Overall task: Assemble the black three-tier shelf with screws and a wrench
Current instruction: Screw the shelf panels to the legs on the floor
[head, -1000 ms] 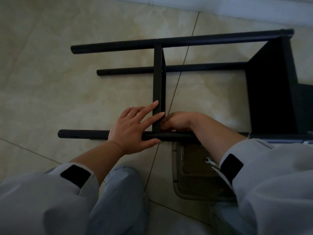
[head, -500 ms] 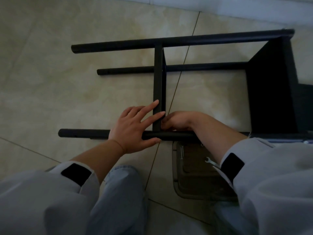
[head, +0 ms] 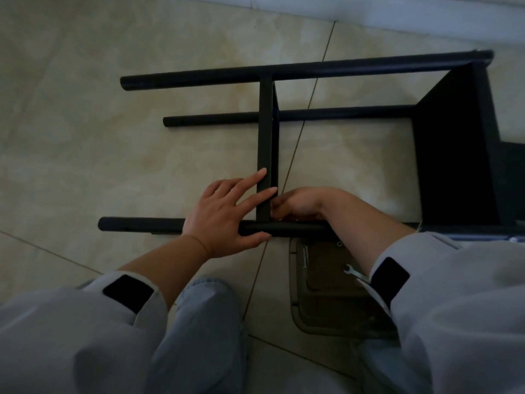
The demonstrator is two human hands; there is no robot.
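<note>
The black shelf frame [head: 312,68] lies on its side on the tiled floor, its poles running left to right. A middle shelf panel [head: 265,132] stands on edge between the poles, and a second panel [head: 454,155] stands at the right. My left hand [head: 224,214] rests on the near pole [head: 136,224] with straight fingers pressed against the middle panel. My right hand [head: 298,201] is curled at the joint of that panel and the near pole; what its fingers hold is hidden. A small silver wrench [head: 350,271] lies in the tray.
A shallow clear tray [head: 335,314] sits on the floor beneath my right forearm, with screws [head: 305,255] near its far left corner. My knees in light jeans fill the bottom of the view. A pale wall base [head: 397,12] runs along the top.
</note>
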